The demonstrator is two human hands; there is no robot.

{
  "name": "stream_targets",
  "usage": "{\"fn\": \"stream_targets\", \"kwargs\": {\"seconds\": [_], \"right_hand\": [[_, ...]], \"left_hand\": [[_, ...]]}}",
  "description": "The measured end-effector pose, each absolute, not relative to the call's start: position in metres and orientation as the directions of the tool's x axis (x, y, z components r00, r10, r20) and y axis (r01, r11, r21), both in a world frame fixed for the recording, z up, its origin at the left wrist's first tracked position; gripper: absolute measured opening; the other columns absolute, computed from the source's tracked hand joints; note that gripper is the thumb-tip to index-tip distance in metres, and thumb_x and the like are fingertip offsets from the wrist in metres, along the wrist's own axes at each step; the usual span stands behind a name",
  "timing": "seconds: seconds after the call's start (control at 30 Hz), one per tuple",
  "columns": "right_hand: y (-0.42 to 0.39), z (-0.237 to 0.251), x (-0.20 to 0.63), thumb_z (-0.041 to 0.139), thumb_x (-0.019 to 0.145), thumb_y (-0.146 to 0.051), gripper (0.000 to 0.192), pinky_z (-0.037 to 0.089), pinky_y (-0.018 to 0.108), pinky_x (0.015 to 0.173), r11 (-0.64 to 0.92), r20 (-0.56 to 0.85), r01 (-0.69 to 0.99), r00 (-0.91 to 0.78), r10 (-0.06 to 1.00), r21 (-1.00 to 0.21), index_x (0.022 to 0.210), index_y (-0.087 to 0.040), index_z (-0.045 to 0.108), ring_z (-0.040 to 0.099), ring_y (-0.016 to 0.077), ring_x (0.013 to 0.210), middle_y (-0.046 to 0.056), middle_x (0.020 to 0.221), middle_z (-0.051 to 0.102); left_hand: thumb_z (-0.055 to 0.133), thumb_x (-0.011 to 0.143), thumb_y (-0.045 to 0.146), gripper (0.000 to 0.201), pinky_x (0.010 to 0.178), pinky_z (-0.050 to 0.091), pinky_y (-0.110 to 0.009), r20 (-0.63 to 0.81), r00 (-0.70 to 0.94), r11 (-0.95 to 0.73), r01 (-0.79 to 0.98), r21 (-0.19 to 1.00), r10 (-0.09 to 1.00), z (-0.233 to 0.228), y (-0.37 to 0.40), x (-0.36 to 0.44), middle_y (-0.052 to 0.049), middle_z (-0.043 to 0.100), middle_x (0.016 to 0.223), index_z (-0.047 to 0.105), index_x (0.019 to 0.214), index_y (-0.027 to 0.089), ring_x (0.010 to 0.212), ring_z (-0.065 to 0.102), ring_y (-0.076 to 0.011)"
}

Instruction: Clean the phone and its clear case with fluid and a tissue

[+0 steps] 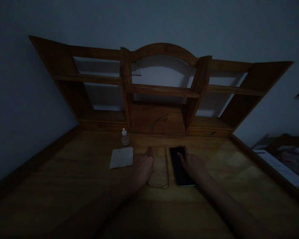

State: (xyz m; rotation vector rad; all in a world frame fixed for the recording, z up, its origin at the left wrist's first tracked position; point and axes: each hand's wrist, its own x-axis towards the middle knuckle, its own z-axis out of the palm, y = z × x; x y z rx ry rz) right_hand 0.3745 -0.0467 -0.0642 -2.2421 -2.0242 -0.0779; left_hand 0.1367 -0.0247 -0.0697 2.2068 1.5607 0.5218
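Clear case: a see-through phone cover lying flat on the desk, near the middle, long side running away from the person; its camera cutout sits at the far end.
Left hand: palm down, fingers loosely spread, resting on the desk against the left edge of the case; the thumb lies along that edge. It grips nothing.
Phone: black, screen dark, flat on the desk just beside the case on its right, parallel to it, a narrow strip of wood between them.
Right hand: laid flat and open over the right side of the phone, fingers pointing toward the far end, touching the screen; it does not close round it.
Cloth: a pale square lying flat, just left of the left hand, apart from the case.
Bottle: small, white-capped dropper type, upright behind the cloth, near the foot of the shelf unit.
Desk: bare wood with a raised rail along the left and right sides; light is dim.
Shelves: wooden hutch at the back of the desk, arched centre bay, open side bays showing the pale wall.
Socket: white, on the wall seen through the arch, upper left.
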Motion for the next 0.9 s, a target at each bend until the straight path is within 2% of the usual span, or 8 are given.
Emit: {"fn": "stream_targets", "kwargs": {"seconds": [0.17,0.3,0.5,0.6,0.7,0.8,0.87,0.9], "right_hand": [[-0.052,-0.060,0.369,0.031,0.103,-0.044,0.054,0.050,0.043,0.070,-0.055,0.132,0.994,0.043,0.990,0.091,0.145,-0.011,0.040,0.073,0.0358,0.079,0.023,0.088,0.073],[-0.048,-0.064,0.373,0.033,0.103,-0.040,0.054,0.051,0.041,0.072,-0.009,0.121,0.984,-0.013,0.993,0.180,0.147,-0.008,0.035,0.072,0.0345,0.082,0.021,0.090,0.074],[-0.046,-0.064,0.375,0.025,0.104,-0.044,0.056,0.051,0.038,0.070,-0.005,0.124,0.980,-0.020,0.992,0.199,0.147,-0.009,0.035,0.073,0.0319,0.081,0.017,0.089,0.075],[-0.044,-0.060,0.374,0.026,0.103,-0.050,0.059,0.051,0.038,0.070,-0.078,0.148,0.981,0.052,0.988,0.176,0.143,-0.011,0.042,0.074,0.0324,0.081,0.017,0.087,0.075],[-0.039,-0.055,0.376,0.027,0.102,-0.052,0.059,0.051,0.038,0.070,-0.135,0.183,0.980,0.108,0.977,0.143,0.141,-0.011,0.046,0.074,0.0321,0.081,0.017,0.085,0.075],[-0.035,-0.052,0.380,0.026,0.102,-0.052,0.056,0.051,0.036,0.069,-0.148,0.222,0.985,0.124,0.967,0.091,0.139,-0.015,0.048,0.074,0.0310,0.081,0.016,0.087,0.076],[-0.033,-0.052,0.384,0.027,0.103,-0.051,0.053,0.050,0.034,0.067,-0.134,0.253,0.989,0.115,0.961,0.059,0.135,-0.017,0.052,0.075,0.0295,0.081,0.015,0.089,0.076],[-0.032,-0.052,0.385,0.028,0.103,-0.051,0.051,0.050,0.033,0.067,-0.125,0.269,0.991,0.109,0.957,0.043,0.133,-0.018,0.053,0.075,0.0285,0.080,0.014,0.091,0.076]], "left_hand": [[0.045,0.081,0.010,0.055,0.072,0.042,-0.035,0.133,0.334,-0.357,0.819,0.449,0.933,-0.069,-0.026,0.138,-0.017,0.072,0.080,0.055,0.135,0.012,0.076,0.067,-0.0282],[0.042,0.083,0.008,0.052,0.068,0.040,-0.033,0.053,0.365,-0.364,0.886,0.287,0.930,-0.067,-0.025,0.139,-0.017,0.073,0.087,0.055,0.134,0.011,0.078,0.067,-0.0259],[0.041,0.087,0.010,0.046,0.066,0.040,-0.032,0.001,0.400,-0.393,0.900,0.188,0.916,-0.066,-0.025,0.141,-0.018,0.073,0.090,0.055,0.130,0.009,0.079,0.068,-0.0259],[0.036,0.095,0.021,0.045,0.068,0.042,-0.034,0.072,0.376,-0.382,0.896,0.228,0.924,-0.065,-0.024,0.142,-0.018,0.073,0.088,0.050,0.136,0.010,0.079,0.069,-0.0276],[0.031,0.099,0.032,0.045,0.071,0.043,-0.034,0.135,0.317,-0.345,0.878,0.333,0.939,-0.060,-0.015,0.136,-0.015,0.071,0.087,0.048,0.138,0.016,0.078,0.068,-0.0262],[0.044,0.094,0.035,0.030,0.076,0.042,-0.035,0.194,0.228,-0.295,0.826,0.480,0.954,-0.052,0.002,0.109,-0.013,0.067,0.079,0.065,0.104,0.017,0.077,0.066,-0.0268],[0.048,0.092,0.036,0.026,0.078,0.042,-0.037,0.199,0.145,-0.229,0.830,0.509,0.969,-0.049,0.016,0.079,-0.012,0.063,0.076,0.066,0.089,0.017,0.081,0.064,-0.0282],[0.055,0.088,0.036,0.021,0.080,0.041,-0.037,0.170,0.080,-0.164,0.806,0.569,0.982,-0.049,0.022,0.061,-0.011,0.063,0.078,0.066,0.085,0.018,0.085,0.063,-0.0287]]}}
